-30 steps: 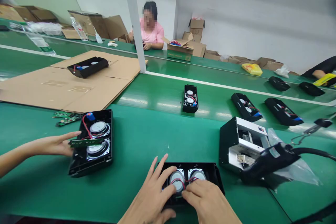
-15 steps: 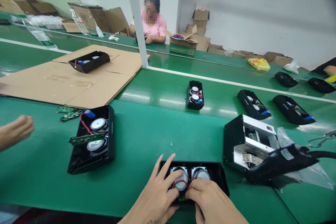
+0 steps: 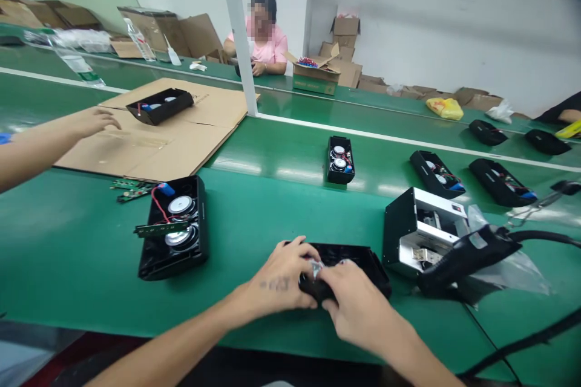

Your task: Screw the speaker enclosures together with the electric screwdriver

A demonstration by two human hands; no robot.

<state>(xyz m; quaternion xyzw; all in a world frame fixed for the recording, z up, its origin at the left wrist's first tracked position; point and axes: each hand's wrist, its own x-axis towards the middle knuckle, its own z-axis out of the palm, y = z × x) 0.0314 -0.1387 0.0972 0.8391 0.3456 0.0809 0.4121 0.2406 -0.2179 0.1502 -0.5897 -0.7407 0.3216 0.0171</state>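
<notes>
Both my hands rest on a black speaker housing (image 3: 358,257) lying on the green table in front of me. My left hand (image 3: 281,275) curls over its left half with the fingers bent onto the speaker parts. My right hand (image 3: 351,305) covers the near middle, fingers pressed down on the wires inside. The two round speakers are mostly hidden under my hands. A second open black speaker housing (image 3: 175,230) with two silver drivers, red wire and a green circuit strip lies to the left.
A black and silver machine (image 3: 422,233) with a black tool (image 3: 467,257) and cable stands to the right. A co-worker's arm (image 3: 54,136) reaches over flat cardboard (image 3: 149,145) at left. More housings (image 3: 340,160) ride the belt behind. A person sits at the far side.
My hands have closed in over the housing and now cover its drivers. The co-worker's hand at left has moved from the near table up over the cardboard. The view shifted slightly.
</notes>
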